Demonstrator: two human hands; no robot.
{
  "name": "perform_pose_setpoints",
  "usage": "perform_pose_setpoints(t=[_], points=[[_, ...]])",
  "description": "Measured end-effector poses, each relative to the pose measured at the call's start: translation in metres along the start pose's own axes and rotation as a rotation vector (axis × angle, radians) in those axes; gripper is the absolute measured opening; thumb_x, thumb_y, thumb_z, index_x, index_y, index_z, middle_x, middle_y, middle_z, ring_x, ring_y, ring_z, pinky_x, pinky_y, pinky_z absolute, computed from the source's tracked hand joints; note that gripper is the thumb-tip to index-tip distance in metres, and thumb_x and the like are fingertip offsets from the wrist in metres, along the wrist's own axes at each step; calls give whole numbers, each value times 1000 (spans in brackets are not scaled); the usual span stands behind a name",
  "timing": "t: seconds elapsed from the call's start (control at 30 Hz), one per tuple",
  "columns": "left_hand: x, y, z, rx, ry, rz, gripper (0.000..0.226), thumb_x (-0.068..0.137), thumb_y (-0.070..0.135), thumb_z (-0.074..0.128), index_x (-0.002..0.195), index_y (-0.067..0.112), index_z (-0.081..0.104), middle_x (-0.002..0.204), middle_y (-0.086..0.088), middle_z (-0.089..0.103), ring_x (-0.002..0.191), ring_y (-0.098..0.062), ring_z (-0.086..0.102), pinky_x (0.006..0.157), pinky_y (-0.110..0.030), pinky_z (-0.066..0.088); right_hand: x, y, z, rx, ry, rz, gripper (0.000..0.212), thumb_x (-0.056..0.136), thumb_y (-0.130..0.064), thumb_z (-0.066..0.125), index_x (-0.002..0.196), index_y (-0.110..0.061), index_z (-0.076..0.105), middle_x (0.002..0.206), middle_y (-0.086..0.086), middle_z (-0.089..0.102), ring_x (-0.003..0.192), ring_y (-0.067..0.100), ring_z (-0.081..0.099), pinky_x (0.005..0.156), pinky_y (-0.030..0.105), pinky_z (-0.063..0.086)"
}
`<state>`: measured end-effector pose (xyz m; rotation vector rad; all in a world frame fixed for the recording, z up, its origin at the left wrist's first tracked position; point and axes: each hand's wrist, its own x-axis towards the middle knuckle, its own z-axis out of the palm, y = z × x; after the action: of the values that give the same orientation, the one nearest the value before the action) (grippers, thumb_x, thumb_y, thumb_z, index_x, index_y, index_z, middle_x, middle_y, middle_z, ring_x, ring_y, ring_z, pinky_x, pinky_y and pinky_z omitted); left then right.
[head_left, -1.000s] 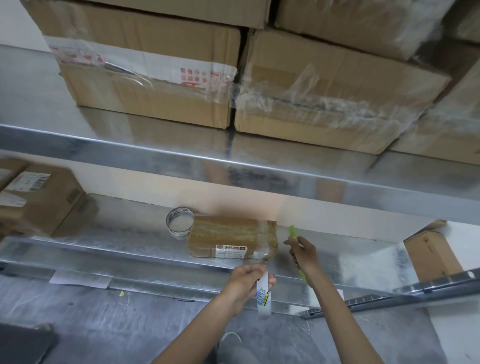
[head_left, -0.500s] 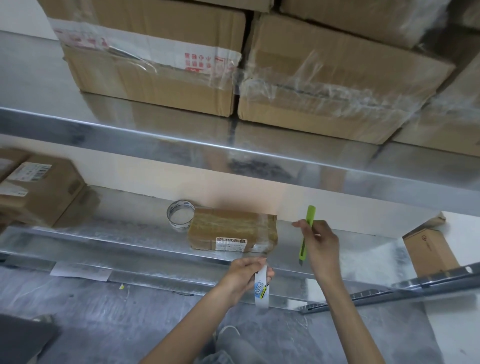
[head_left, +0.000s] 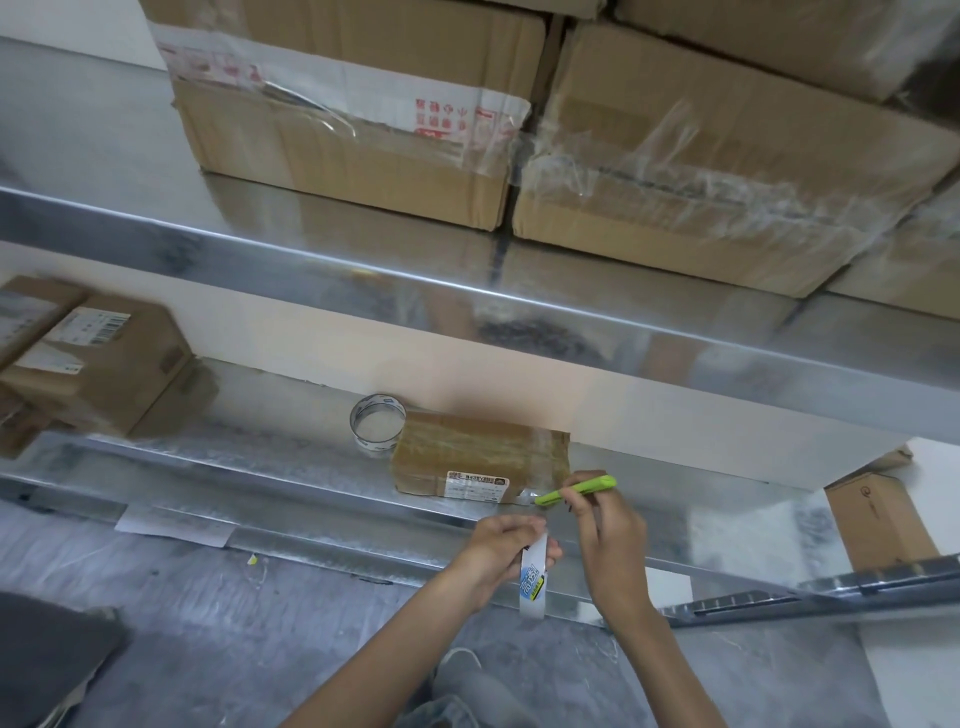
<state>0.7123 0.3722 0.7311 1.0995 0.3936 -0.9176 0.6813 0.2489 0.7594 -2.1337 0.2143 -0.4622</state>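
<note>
1. Near the front edge of the lower shelf (head_left: 260, 470) lies the small parcel (head_left: 478, 454), with its long axis along that edge.
2. It sits just beyond both hands. The right hand (head_left: 608, 540) is nearer to its right front corner, and the left hand (head_left: 496, 551) is lower, in front of the shelf edge.
3. The left hand has its fingers curled round a tape roll (head_left: 535, 579), held on edge.
4. The right hand pinches a green cutter (head_left: 576, 490), almost level, with its tip pointing left at the clear tape by that corner. I judge the cut belongs there.
5. The parcel is flat brown cardboard wrapped in shiny clear tape, with a white label (head_left: 477, 486) on its front side.
</note>
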Motion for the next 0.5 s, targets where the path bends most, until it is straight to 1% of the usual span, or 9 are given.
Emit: perform_pose_setpoints(t=[0.07,0.13,0.23,0.3,0.43,0.5], points=[[0,1,0,2,-1,-1,29,95,7,58,120,-7,54,77,-17,70,61,-18,69,62,-27,57,-2,4,3,-17,-10,-21,16,86,1,61,82,-13,57,83,-14,61,78,-2,58,70,4,37],[-1,2,0,8,-1,4,31,94,8,59,120,-9,54,76,-16,70,61,-19,69,62,-27,57,-2,8,5,-26,-12,-41,16,87,-2,60,82,-17,55,83,-9,61,79,2,59,71,5,38],[0,3,0,12,6,11,27,95,5,56,119,-9,54,75,-17,69,59,-19,68,60,-27,56,-4,12,8,-46,-22,-46,4,86,-13,56,82,-13,58,83,-9,61,79,0,58,71,5,39],[1,3,-1,23,8,10,26,96,3,53,119,-8,55,75,-17,68,59,-19,68,60,-27,56,-5,15,10,-62,-25,-33,6,85,-16,55,83,-11,59,83,-7,61,79,-1,57,70,6,39],[1,2,0,34,14,15,26,96,1,53,118,-13,55,75,-19,68,57,-19,68,59,-27,57,-8,26,14,-154,-61,-68,7,85,-14,55,83,-9,60,83,-2,61,77,3,55,71,18,43],[2,3,-2,30,24,20,20,96,-1,51,114,-10,55,78,-21,67,57,-18,68,58,-26,58,-10,31,11,-191,-26,-69,7,89,-15,58,84,-11,59,82,-3,61,73,7,56,69,23,43]])
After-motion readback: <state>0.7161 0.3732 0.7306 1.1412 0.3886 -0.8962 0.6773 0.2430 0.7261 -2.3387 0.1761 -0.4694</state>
